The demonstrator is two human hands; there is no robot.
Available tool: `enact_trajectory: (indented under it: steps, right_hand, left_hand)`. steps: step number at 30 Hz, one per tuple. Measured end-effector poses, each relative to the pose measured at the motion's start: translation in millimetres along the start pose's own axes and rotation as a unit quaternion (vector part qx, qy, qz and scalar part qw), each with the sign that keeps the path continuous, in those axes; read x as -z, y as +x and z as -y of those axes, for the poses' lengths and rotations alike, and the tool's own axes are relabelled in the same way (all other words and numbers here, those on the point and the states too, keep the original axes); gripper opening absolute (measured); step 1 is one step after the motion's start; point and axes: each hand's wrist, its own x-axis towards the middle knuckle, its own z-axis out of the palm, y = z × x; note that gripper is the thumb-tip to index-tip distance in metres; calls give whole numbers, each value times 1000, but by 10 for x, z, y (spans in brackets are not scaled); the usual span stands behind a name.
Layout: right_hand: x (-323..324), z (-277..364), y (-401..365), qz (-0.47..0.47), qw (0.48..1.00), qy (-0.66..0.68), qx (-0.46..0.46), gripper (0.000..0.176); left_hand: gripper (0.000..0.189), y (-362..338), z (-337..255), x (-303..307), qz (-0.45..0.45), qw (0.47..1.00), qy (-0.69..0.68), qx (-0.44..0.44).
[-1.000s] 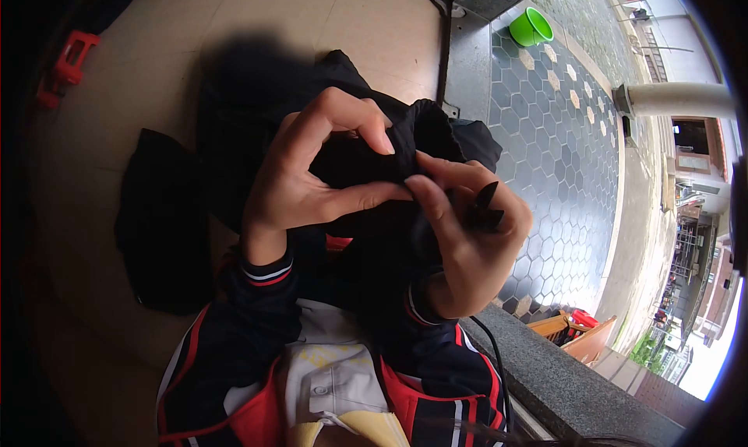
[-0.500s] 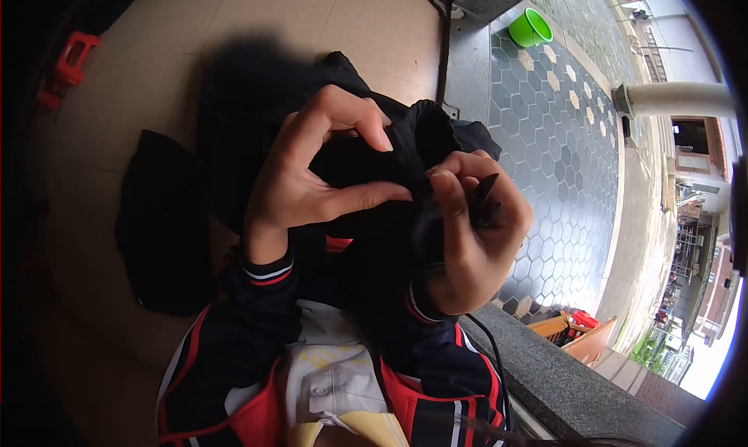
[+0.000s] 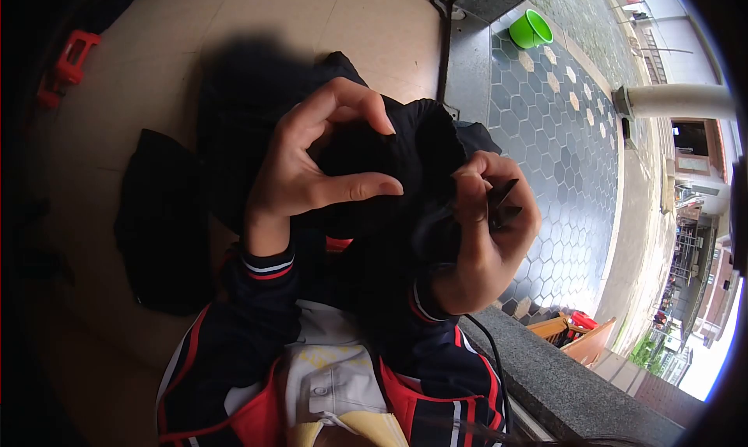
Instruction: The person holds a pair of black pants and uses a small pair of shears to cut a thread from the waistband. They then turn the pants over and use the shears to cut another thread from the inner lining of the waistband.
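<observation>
A black garment (image 3: 366, 155) with a gathered, cuff-like opening (image 3: 440, 139) lies bunched in front of me. My left hand (image 3: 300, 163) curves around a fold of it, with thumb and index finger apart on either side of the dark cloth; its other fingers are partly hidden. At the edge of the opening, the thumb and index finger of my right hand (image 3: 499, 229) are pinched together. Whether they hold cloth or a thread is too small to tell. Two dark pointed blades, looking like thread snips (image 3: 508, 190), stick out from that hand's curled fingers.
More black cloth (image 3: 164, 229) lies on the left. A red plastic stool (image 3: 74, 58) stands at the far left on the tiled floor. To the right are a stone ledge (image 3: 538, 361), hexagonal paving, a green bucket (image 3: 531, 29) and a wooden item (image 3: 588, 340).
My right hand has shifted right, away from my left thumb, with the snips still in it. The left hand has moved slightly, and the garment's opening has shifted a little right.
</observation>
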Motion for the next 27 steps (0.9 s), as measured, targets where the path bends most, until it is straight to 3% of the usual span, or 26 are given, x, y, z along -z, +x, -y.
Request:
enact_trajectory:
  steps: [7,8,9,11,12,15,16,17,20,27]
  right_hand:
    - [62,-83,-1,-85,996,35,6,4]
    - [110,-129,7,-67,997,2,32,33]
    - [157,-159,15,-66,997,2,32,33]
    - [210,-185,36,61,995,55,52,76]
    - [211,-133,18,94,994,33,-49,103]
    - [205,-211,9,148,988,17,-51,97]
    - [181,-260,-4,127,991,42,6,78]
    - [142,-254,-1,126,991,42,6,78]
    - [89,-235,51,131,984,-74,92,45]
    - [85,-165,98,137,974,-141,114,40]
  left_hand:
    - [52,11,57,40,3,999,-42,5]
    - [53,14,70,43,2,999,-48,-4]
    - [53,11,81,48,2,999,-47,-4]
    - [55,5,104,57,6,996,-83,-9]
    - [55,3,117,56,6,997,-83,-9]
    - [56,-1,149,58,-1,984,-179,4]
    - [57,-4,156,66,1,982,-187,2]
    - [58,-3,159,70,4,981,-196,1]
    - [57,-16,126,60,-4,969,-242,45]
    - [58,-1,99,0,-38,963,-260,53]
